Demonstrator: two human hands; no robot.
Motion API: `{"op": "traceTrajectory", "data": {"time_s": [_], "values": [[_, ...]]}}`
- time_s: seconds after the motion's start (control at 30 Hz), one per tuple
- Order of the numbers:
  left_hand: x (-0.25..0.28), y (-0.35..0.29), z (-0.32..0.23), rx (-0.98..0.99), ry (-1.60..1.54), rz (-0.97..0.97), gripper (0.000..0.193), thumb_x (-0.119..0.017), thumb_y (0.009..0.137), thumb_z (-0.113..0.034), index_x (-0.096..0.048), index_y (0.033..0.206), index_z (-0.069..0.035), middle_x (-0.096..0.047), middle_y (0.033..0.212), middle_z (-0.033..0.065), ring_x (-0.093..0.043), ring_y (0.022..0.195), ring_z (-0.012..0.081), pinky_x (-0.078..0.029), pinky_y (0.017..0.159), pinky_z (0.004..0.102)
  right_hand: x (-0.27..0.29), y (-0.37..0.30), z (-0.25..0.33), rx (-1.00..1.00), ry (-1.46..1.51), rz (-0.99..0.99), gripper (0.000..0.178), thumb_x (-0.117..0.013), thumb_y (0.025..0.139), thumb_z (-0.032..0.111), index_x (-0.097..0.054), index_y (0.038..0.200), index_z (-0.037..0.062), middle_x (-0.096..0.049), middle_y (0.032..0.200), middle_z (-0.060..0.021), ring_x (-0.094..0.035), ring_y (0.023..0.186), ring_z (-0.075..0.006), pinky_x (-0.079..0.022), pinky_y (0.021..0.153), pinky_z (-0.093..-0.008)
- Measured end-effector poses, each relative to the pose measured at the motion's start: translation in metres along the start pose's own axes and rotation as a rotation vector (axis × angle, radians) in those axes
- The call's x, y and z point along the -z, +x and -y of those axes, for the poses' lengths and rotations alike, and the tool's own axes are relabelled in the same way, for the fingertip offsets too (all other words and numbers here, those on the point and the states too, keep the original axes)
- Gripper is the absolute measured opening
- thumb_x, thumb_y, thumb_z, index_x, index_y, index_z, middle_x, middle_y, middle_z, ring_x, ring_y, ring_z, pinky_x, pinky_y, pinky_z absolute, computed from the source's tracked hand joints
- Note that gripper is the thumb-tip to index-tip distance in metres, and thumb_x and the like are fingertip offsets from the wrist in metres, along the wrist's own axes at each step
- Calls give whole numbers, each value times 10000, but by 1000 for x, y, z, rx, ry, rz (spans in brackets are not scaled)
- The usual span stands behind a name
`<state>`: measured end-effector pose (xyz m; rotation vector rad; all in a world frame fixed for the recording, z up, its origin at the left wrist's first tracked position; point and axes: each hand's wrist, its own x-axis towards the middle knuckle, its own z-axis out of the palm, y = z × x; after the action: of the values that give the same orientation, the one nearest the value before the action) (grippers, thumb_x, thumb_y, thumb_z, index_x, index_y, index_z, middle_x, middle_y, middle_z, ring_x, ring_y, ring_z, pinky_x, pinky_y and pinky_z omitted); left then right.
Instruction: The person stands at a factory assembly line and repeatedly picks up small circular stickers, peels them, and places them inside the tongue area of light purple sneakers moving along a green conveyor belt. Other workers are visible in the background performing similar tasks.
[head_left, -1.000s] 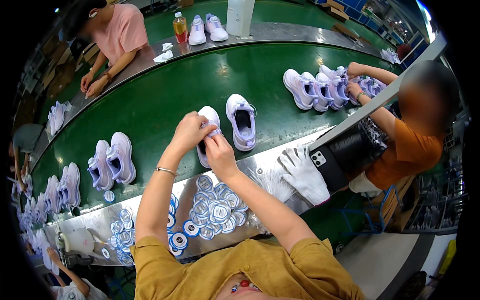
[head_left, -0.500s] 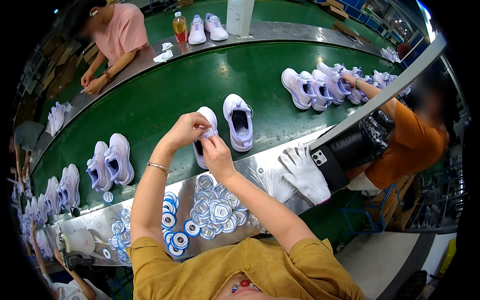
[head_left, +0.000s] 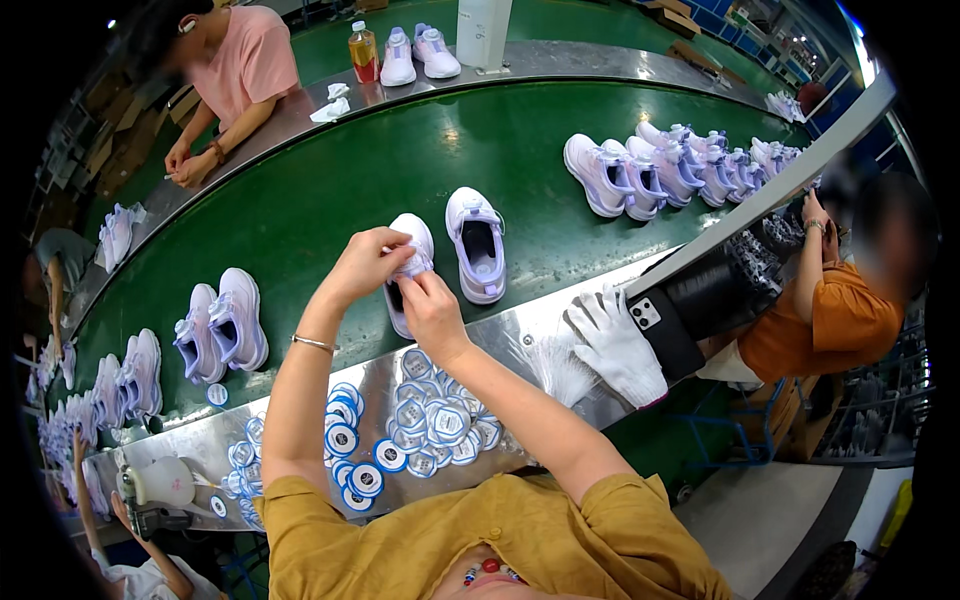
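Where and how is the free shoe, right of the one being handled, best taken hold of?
The free shoe is probably best pinched at its heel collar, from the near side: it stands upright, heel toward the wearer, opening up, so that rim can be gripped inside and out. The right hand and the neighbouring shoe crowd its left.

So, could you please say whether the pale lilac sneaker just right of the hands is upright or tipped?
Upright: the sneaker rests sole down, its dark opening facing up.
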<state>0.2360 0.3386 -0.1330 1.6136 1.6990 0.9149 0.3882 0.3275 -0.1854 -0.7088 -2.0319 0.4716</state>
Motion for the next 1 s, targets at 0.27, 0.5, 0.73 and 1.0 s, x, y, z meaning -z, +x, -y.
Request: {"op": "traceTrajectory", "data": {"time_s": [0.27, 0.5, 0.73, 1.0], "values": [[2, -1, 19, -205, -110, 33, 209, -695, 783, -140, -692, 903, 31, -626, 795, 145, -611, 720, 233, -490, 649, 328, -3, 0, 4, 9, 10, 14, 172, -573, 785, -5, -602, 954, 0, -512, 793, -134, -561, 766, -303, -490, 672, -392], [-4, -7, -1, 90, 339, -68, 190, -688, 788, -127, -682, 894, 31, -604, 786, 160, -589, 694, 253, -468, 632, 345, -6, -1, 0, 11, 1, 23, 181, -573, 783, -2, -599, 962, 3, -510, 811, -136, -562, 782, -300, -493, 683, -388], [0, -14, 26, -179, -137, -71, 235, -710, 771, -129, -674, 934, 36, -603, 833, 135, -586, 720, 214, -467, 626, 330, -10, -3, 3, 15, 20, 41, 191, -583, 762, -8, -592, 953, -4, -509, 822, -141, -562, 794, -306, -497, 702, -387], [2, -16, 14, 83, 184, -59, 261, -704, 771, -77, -671, 1009, 26, -592, 840, 107, -576, 742, 188, -485, 696, 285, -17, -4, 3, 26, 26, 47, 198, -594, 748, -11, -586, 946, -20, -513, 833, -150, -560, 792, -312, -496, 700, -388]]}}
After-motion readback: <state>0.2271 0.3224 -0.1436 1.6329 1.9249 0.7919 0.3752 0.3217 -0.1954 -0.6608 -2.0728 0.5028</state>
